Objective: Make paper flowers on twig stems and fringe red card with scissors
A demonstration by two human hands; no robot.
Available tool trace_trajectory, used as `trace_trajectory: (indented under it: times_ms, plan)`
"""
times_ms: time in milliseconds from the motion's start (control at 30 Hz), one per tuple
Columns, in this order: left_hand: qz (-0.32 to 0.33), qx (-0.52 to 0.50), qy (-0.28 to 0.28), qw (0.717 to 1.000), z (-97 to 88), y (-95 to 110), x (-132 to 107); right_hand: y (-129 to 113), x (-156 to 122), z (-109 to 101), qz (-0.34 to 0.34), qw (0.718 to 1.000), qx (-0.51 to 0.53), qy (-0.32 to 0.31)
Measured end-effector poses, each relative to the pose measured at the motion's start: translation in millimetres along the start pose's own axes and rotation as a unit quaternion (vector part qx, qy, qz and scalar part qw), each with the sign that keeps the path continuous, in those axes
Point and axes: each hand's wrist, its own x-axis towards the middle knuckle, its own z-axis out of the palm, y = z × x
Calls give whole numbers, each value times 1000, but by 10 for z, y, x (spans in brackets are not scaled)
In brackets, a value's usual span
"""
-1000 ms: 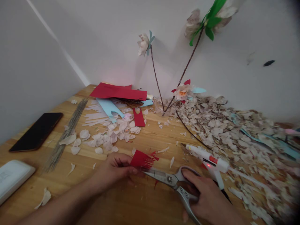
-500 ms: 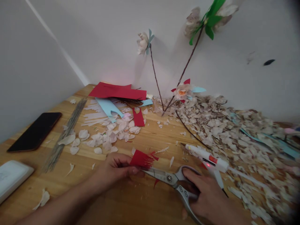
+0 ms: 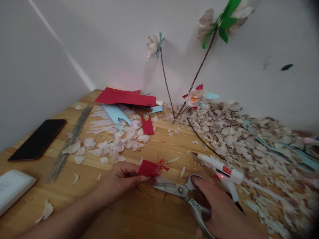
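My left hand [image 3: 119,182] pinches a small piece of red paper [image 3: 149,168] between fingers and thumb. Its right end is cut into a ragged fringe. Just below that fringe lie the blades of a pair of steel scissors [image 3: 179,191], nearly closed and almost touching my left fingertips. My right hand [image 3: 219,212] grips the scissors' silver handles, with its fingers wrapped over the loops. A few tiny red snippets lie on the wood under the blades.
A hot glue gun [image 3: 221,171] lies right of the scissors, beside a large heap of dried petals [image 3: 231,139]. On the wooden table [image 3: 154,146] are red paper sheets [image 3: 126,97], light blue paper [image 3: 114,114], a phone [image 3: 37,139] and a bundle of thin stems [image 3: 69,142].
The red piece now looks shorter, with a thinner fringe. The scissors blades have closed further and shifted slightly left under it.
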Motion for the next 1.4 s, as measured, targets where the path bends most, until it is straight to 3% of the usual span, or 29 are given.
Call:
trace_trajectory:
  times_ms: [867, 1067, 1267, 1400]
  plan:
    - [-10, -10, 8, 1000, 22, 24, -5, -25, 13, 3, -22, 1000, 14, -1]
    - [-21, -34, 14, 999, 45, 74, -15, 1, 9, 34, -19, 1000, -5, 18]
    - [-13, -44, -1, 999, 10, -7, -6, 86, 40, 79, -61, 995, -26, 77]
    - [-14, -39, -18, 999, -13, -43, 2, 90, 42, 71, -77, 993, -49, 80]
